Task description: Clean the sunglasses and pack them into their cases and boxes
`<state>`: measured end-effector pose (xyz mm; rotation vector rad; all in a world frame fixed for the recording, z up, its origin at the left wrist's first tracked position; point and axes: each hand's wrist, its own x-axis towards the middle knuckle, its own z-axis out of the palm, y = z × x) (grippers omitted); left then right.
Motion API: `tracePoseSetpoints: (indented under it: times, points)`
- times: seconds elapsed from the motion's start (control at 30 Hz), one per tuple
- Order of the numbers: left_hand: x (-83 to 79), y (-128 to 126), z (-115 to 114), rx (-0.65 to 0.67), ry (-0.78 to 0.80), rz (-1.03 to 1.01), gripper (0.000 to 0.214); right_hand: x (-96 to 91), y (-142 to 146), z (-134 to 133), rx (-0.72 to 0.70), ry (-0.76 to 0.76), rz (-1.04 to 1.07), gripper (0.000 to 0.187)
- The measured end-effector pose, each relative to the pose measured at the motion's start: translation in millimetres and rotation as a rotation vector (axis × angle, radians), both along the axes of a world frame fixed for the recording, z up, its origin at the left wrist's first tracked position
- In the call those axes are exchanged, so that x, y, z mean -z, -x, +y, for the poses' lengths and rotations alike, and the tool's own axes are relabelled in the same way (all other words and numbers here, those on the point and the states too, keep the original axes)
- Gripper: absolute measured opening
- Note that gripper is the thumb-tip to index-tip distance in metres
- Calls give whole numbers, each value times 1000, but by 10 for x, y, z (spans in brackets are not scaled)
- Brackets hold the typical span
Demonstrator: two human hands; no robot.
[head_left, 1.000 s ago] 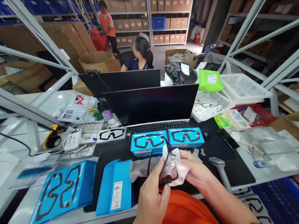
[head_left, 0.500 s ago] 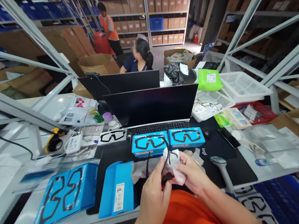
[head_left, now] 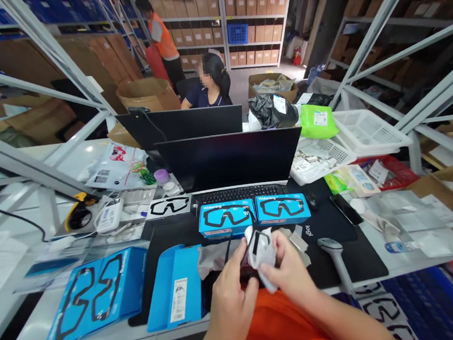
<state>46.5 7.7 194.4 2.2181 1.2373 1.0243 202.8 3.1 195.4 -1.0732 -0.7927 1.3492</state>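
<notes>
Hands (head_left: 232, 299) on glasses (head_left: 246, 267) above warehouse desk mat (head_left: 172, 232)

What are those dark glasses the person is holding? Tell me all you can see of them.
The glasses have a thin black frame, plastic by the look, and dark, reddish lenses. One slim black arm angles up out of the hands, unfolded. The left hand pinches them from the near side. The right hand presses a pale cloth around the other end, hiding much of it. They are held above the black mat, close to the person's body.
</notes>
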Motion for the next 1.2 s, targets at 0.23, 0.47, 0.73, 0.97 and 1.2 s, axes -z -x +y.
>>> tracePoseSetpoints:
  times: [0.23,0.47,0.73,0.97,1.2]
  points:
    - [63,3,52,-4,72,-56,56,-19,-9,99,-8,79,81,52]
    - [61,35,80,-32,328,-207,52,20,-54,196,98,72,102,80]
    - [10,96,95,-59,612,-456,52,258,-636,92,181,64,-392,29]
    - [-76,96,93,-59,626,-535,50,166,-959,-215,218,-183,-1413,21]
    - [-118,130,88,-109,631,-510,47,-87,-1044,-282,426,-208,-1851,25]
